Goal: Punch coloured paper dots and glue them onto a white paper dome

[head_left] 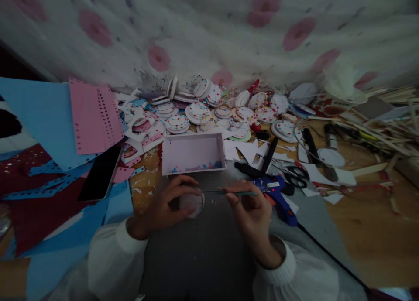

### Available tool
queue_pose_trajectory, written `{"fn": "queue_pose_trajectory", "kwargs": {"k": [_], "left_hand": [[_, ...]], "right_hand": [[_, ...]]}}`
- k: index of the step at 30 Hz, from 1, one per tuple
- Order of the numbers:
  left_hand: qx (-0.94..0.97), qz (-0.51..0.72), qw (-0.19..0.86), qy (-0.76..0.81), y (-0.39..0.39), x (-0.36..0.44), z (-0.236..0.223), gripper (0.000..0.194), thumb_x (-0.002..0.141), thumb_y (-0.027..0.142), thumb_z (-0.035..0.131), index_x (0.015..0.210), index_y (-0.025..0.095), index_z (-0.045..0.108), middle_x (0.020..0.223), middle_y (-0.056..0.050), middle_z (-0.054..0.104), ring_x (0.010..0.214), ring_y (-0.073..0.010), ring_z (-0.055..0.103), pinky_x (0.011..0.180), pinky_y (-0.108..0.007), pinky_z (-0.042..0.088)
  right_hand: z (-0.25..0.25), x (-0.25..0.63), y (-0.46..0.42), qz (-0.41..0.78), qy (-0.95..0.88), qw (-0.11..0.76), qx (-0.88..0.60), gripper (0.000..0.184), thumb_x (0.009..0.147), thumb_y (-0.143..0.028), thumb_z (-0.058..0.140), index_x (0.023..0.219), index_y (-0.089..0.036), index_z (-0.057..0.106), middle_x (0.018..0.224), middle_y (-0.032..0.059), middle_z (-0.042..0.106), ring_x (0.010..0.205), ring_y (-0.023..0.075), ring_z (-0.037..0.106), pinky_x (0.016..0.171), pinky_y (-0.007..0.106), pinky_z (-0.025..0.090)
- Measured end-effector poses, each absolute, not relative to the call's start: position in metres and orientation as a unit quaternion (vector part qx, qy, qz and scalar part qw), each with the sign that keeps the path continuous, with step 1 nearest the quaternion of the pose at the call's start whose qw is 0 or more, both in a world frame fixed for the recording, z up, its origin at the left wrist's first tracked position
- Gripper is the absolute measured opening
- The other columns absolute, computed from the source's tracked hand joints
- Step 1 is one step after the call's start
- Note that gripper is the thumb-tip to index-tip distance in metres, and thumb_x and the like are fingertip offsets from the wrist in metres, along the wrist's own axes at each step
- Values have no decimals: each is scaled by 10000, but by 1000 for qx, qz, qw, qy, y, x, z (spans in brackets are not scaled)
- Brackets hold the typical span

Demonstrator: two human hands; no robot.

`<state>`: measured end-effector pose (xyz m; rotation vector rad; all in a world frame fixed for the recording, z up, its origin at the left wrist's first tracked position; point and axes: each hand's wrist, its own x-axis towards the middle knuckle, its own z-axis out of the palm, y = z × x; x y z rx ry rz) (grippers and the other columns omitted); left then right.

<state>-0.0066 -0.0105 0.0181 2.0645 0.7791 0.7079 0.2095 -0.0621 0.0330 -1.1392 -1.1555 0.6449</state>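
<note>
My left hand (166, 203) curls round a small white round paper disc (193, 203) on the dark grey mat (203, 248), fingers closed on its edge. My right hand (247, 209) pinches a thin green stick-like tool (225, 192) that points left toward the disc, its tip just above the disc's rim. Just beyond both hands lies a shallow white box (193, 152) with small coloured dots along its near wall.
A blue glue gun (278, 196) with a black cord lies right of my right hand. Black scissors (296, 176), many decorated paper discs (199, 111), pink punched strips (93, 115), blue and red paper sheets (39, 118) and a dark phone (100, 174) surround the mat.
</note>
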Motion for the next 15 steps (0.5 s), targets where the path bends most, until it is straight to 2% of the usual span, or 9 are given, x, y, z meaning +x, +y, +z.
{"fn": "queue_pose_trajectory", "kwargs": {"k": [2,4,10,12,14,15], "left_hand": [[835,247,383,308,-11,-7,20,469,809,352,735,1242,272,572,1316,-97,498,1246,-283,489,1048,-435,422],[853,210,353,321,-10,-6,21,580,770,388,767,1290,268,539,1373,-114,472,1284,-308,461,1076,-469,396],[880,180,301,322,-7,-10,34,637,844,400,691,1418,283,440,1432,-109,486,1327,-292,446,1104,-468,378],[875,211,278,335,-13,-11,45,607,818,424,714,1369,277,505,1418,-100,511,1309,-294,463,1110,-467,362],[841,271,276,378,-27,-7,59,441,851,437,671,1246,251,610,1321,-95,588,1240,-281,516,1086,-449,376],[811,303,296,404,-37,-3,66,323,903,428,598,1155,234,659,1234,-90,636,1181,-265,554,1055,-429,400]], "right_hand": [[33,211,-63,264,-513,649,-497,85,836,-149,682,810,-222,648,761,6,728,702,179,661,686,331,478],[34,212,-63,229,-533,652,-488,94,842,-129,669,818,-217,649,771,12,731,703,186,663,694,347,473],[39,215,-67,77,-616,647,-442,198,826,-46,616,880,-235,647,769,7,728,663,190,620,669,373,420],[41,218,-69,45,-630,642,-435,206,829,-36,596,866,-236,626,748,-5,717,640,178,605,659,366,404],[45,221,-73,3,-660,621,-423,210,839,-38,584,879,-241,617,738,-16,715,635,168,595,660,360,393],[47,222,-76,-24,-683,601,-414,210,850,-46,578,898,-246,621,750,-19,724,640,164,591,666,360,393]]}}
